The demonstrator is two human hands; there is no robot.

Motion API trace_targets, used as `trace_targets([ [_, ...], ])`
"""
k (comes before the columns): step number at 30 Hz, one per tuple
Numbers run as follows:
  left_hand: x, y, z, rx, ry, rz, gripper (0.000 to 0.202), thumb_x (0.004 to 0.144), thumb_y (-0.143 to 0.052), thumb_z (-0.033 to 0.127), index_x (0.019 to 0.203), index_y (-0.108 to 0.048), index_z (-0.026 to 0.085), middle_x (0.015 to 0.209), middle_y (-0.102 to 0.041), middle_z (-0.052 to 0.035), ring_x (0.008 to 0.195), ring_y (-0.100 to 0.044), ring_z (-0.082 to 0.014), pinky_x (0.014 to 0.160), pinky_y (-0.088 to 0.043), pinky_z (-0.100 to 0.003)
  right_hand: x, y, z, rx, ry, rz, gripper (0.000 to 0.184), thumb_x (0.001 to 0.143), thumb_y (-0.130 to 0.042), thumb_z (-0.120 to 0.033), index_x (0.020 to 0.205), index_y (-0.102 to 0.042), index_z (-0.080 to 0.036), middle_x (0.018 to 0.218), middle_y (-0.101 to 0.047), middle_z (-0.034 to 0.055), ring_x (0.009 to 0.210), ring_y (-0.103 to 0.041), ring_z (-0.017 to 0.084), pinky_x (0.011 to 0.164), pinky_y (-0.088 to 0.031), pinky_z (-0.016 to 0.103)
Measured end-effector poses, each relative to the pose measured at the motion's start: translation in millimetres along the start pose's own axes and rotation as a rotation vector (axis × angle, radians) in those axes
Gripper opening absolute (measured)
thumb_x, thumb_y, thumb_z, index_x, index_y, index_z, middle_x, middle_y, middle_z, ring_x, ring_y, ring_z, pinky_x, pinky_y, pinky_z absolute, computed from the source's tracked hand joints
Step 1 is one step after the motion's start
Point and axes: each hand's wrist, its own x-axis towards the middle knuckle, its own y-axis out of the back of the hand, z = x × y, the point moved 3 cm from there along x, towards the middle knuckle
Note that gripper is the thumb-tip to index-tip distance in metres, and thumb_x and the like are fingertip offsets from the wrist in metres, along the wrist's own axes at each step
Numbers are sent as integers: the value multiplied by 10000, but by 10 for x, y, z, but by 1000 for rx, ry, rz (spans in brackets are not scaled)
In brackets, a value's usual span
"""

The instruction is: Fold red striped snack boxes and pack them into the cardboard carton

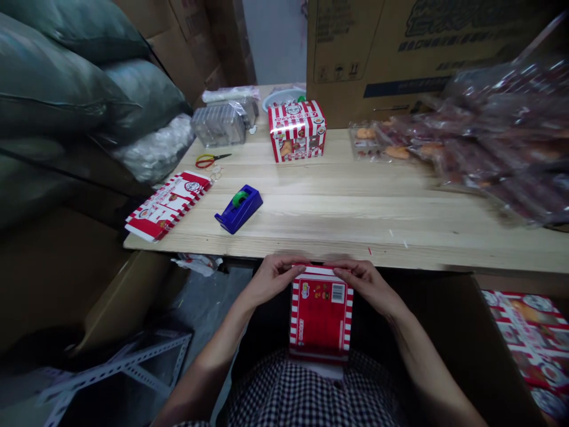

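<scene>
A red and white striped carton [320, 311] stands on my lap below the table's front edge, its barcode side facing up. My left hand [272, 276] pinches its top left corner and my right hand [363, 281] pinches the top right corner. Both hands grip the carton's upper flap.
On the wooden table [355, 207]: a blue tape dispenser [239, 207], flat striped cartons [168, 204] at the left edge, a folded striped box [297, 130], scissors [210, 159], clear trays [221, 123] and bagged snacks [489, 142] at the right. Finished boxes [533, 338] lie lower right.
</scene>
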Motion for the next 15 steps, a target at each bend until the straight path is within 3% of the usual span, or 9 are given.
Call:
trace_targets([
  [10,16,-67,-36,42,-8,152,301,883,-678,400,1036,-785,164,928,-796,-81,805,-732,-210,693,-550,-273,97,-9,-4,-61,7,-83,315,942,-609,-492,1091,-767,-264,909,-793,17,808,-739,185,774,-577,339],
  [15,-72,-66,-24,202,-58,135,287,920,-633,375,1064,-784,178,991,-795,-79,877,-739,-223,754,-558,-291,52,-24,37,-95,39,-55,339,942,-614,-486,1169,-737,-268,1078,-775,46,930,-732,221,893,-569,430],
])
